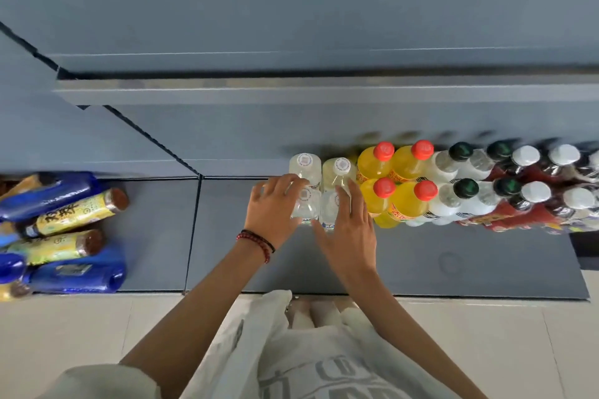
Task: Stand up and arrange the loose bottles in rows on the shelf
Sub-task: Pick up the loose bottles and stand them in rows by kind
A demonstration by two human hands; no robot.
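Loose bottles [61, 223], blue ones and yellow-labelled ones with brown caps, lie heaped on their sides at the left end of the grey shelf [227, 253]. To the right, upright bottles stand two deep: clear bottles, then orange bottles [377, 163] with red caps, clear green-capped bottles [452, 160] and dark white-capped bottles [531, 160]. The person's hands meet at the left end of these rows. The left hand [275, 207], with a red bead bracelet [259, 244] at its wrist, curls its fingers over the front-left clear bottle [304, 209]. The right hand [351, 230] holds the front-right clear bottle [329, 210] between thumb and fingers. Both bottles stand upright, touching each other, just in front of two back clear bottles [306, 165].
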